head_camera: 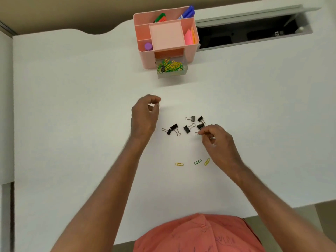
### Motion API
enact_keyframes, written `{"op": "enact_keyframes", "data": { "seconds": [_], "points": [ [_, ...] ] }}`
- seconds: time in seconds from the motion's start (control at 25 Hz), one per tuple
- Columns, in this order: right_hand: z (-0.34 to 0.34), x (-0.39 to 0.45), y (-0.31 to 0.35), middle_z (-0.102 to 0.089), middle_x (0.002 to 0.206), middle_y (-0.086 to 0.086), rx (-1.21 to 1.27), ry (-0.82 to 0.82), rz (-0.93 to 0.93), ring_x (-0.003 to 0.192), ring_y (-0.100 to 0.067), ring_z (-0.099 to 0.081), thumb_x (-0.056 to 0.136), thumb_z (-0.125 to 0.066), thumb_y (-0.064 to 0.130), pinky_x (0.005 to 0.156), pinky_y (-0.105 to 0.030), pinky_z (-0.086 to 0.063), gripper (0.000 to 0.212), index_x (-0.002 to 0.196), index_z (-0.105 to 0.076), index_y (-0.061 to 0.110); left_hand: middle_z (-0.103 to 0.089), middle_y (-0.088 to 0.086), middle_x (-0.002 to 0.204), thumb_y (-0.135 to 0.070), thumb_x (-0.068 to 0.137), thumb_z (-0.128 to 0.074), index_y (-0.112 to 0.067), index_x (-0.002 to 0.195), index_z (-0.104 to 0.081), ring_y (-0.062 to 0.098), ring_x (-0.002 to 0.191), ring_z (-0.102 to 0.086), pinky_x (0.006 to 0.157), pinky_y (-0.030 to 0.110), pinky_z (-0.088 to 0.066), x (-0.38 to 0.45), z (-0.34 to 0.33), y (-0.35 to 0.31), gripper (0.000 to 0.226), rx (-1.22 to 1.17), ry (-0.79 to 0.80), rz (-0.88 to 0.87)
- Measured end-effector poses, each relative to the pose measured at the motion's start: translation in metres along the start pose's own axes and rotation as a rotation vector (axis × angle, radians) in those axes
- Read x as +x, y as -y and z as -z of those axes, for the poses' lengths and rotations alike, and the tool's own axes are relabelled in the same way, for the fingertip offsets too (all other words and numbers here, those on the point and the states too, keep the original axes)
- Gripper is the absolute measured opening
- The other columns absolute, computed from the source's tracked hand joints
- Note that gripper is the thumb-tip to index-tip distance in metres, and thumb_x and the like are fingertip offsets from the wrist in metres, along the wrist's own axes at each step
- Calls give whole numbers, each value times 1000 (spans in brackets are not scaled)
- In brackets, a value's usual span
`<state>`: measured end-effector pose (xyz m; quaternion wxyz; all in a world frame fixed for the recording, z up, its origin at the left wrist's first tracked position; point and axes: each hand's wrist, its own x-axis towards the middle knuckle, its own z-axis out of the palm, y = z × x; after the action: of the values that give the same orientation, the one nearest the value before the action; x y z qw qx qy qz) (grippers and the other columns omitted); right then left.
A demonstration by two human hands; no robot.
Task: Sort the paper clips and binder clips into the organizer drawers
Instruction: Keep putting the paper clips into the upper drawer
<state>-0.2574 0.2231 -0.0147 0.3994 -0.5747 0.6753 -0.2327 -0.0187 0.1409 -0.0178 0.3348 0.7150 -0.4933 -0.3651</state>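
A pink organizer (145,59) stands at the back of the white desk. Its clear drawer (171,74) is pulled out and holds yellow and green paper clips plus one black binder clip (163,68). Several black binder clips (174,127) lie scattered mid-desk. Three paper clips, yellow (179,164), green (197,162) and yellow (207,161), lie nearer me. My left hand (144,117) hovers left of the binder clips, fingers curled, nothing visible in it. My right hand (219,142) pinches the wire handle of a binder clip (200,126) at the right of the group.
The organizer's top compartments hold markers (188,12), sticky notes (190,36) and a purple cap (148,46). An open cable hatch (251,31) gapes in the desk to the right of the organizer. The desk's front edge runs close to my body.
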Motion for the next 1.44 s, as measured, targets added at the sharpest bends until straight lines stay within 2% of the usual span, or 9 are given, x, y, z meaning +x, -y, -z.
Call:
{"op": "enact_keyframes", "data": {
  "seconds": [0.16,0.28,0.52,0.68,0.76,0.88,1.08,1.24,1.44],
  "points": [
    [4,-37,-21,-52,119,15,-379,178,83,108,-8,-53,90,-62,14,76,-33,-54,36,121,-57,31,-64,-9,113,-15,93,-66,-22,114,-68,9,95,-60,86,22,-49,-59,-11,35,23,170,168,-70],
    [1,-52,-34,-46,127,9,-510,284,126,117,-15,-45,83,-67,13,72,-32,-54,49,129,-55,26,-58,-5,113,-16,89,-71,-19,117,-65,16,102,-56,91,27,-47,-89,-20,48,28,253,228,-119],
    [-14,-46,-43,-60,104,1,-474,167,173,97,-23,-59,88,-74,9,69,-34,-52,20,105,-67,16,-57,-4,115,-27,90,-74,-20,118,-63,14,109,-51,86,31,-49,-126,-27,47,31,473,551,-213],
    [-20,-39,-40,-60,102,5,-369,156,138,93,-15,-59,91,-70,5,73,-27,-48,18,104,-66,17,-59,-2,106,-16,96,-64,-18,103,-66,18,104,-54,79,35,-53,-135,-34,43,7,601,567,-267],
    [-18,-39,-39,-59,104,8,-275,171,103,94,-10,-59,90,-68,2,79,-25,-52,25,107,-66,20,-59,-1,103,-13,96,-61,-17,98,-65,19,101,-54,77,36,-53,-134,-37,39,6,623,573,-261],
    [-19,-45,-40,-61,108,4,-342,161,161,98,-13,-59,90,-67,0,80,-27,-52,26,109,-67,19,-59,2,97,-7,95,-56,-16,93,-61,22,93,-56,69,37,-52,-134,-38,36,10,696,582,-276],
    [-22,-49,-38,-62,97,4,-357,92,103,94,-13,-57,91,-67,4,73,-25,-47,21,104,-65,20,-64,2,98,-13,98,-55,-17,109,-58,24,86,-60,71,39,-52,-137,-44,28,13,565,627,-301],
    [-21,-49,-41,-62,93,3,-349,64,81,89,-14,-56,87,-68,2,70,-26,-46,24,103,-63,19,-65,3,102,-13,99,-57,-19,124,-58,22,89,-61,70,41,-54,-148,-65,23,26,591,668,-448],
    [-1,-55,-53,-56,100,3,-204,27,-31,81,-8,-57,89,-62,0,71,-19,-47,27,108,-63,19,-62,7,103,-7,97,-57,-12,113,-64,27,89,-62,71,43,-55,-142,-76,21,18,689,648,-454]
  ]
}}
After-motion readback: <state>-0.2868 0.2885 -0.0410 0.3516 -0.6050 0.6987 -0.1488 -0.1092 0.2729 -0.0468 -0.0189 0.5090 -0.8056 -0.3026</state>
